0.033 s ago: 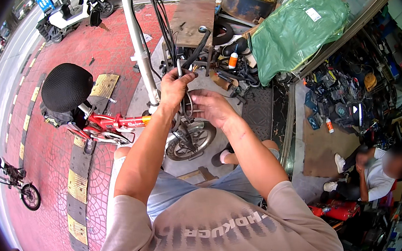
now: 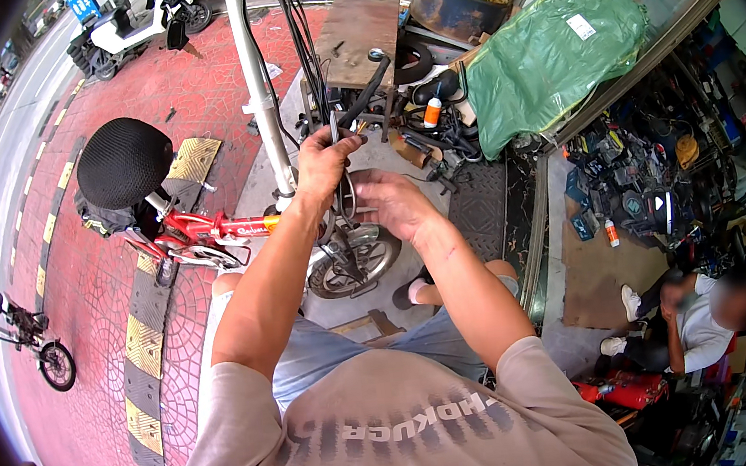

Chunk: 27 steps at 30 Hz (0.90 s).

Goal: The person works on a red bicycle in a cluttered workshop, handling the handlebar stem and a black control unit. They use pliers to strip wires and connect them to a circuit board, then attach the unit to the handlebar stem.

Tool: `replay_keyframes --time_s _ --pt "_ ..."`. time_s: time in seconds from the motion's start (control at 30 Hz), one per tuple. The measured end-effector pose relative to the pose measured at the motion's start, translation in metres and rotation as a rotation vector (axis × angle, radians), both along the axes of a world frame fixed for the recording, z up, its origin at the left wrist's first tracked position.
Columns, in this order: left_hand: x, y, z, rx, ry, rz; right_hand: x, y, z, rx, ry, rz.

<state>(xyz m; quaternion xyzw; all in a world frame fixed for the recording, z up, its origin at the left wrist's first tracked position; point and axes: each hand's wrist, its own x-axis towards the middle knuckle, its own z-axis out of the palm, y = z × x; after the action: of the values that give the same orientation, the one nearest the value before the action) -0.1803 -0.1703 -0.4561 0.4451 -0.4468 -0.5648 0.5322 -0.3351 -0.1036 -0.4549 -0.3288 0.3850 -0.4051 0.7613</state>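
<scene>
A red folding bicycle (image 2: pixel 207 226) with a silver stem (image 2: pixel 254 90) stands before me, its front wheel (image 2: pixel 354 267) under my hands. Beside the stem, my left hand (image 2: pixel 325 165) is closed around a bundle of black cables (image 2: pixel 304 43). A slim grey piece (image 2: pixel 333 125) sticks up above its fingers; I cannot make out what it is. Just right of it, my right hand (image 2: pixel 395 203) is held next to the hanging cable loop, fingers loosely apart and slightly blurred. Whether its fingertips touch the loop I cannot tell. A black saddle (image 2: pixel 124 162) tops the bicycle at the left.
Behind the hands is a wooden table (image 2: pixel 359 27), with loose parts and an orange-and-white bottle (image 2: pixel 432 113) nearby. A green plastic cover (image 2: pixel 555 56) lies over something at right. Another person (image 2: pixel 701 324) sits by the cluttered shop floor. A yellow-black ramp (image 2: pixel 142 342) lies left.
My right hand's fingers have shifted very slightly beside the cable loop. The left hand and the bicycle look the same.
</scene>
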Motion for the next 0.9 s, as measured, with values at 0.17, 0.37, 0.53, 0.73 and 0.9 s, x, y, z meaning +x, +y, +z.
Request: replay_keyframes --time_s 0.17,0.37,0.53,0.73,0.9 --pt "-0.006 0.004 0.013 0.053 0.001 -0.030 0.005 0.009 -0.014 0.052 -0.088 0.080" --pt "-0.003 -0.005 0.003 0.007 0.139 -0.092 0.009 0.047 -0.019 0.059 0.044 -0.025" --pt "0.000 -0.010 0.002 -0.072 0.137 -0.117 -0.018 0.036 -0.013 -0.125 0.313 -0.215" --pt "0.004 -0.015 0.007 -0.131 0.067 -0.077 -0.030 0.016 -0.007 -0.285 0.626 -0.254" --pt "0.005 -0.014 0.000 -0.188 -0.074 -0.016 -0.029 0.010 0.014 -0.356 0.730 -0.274"
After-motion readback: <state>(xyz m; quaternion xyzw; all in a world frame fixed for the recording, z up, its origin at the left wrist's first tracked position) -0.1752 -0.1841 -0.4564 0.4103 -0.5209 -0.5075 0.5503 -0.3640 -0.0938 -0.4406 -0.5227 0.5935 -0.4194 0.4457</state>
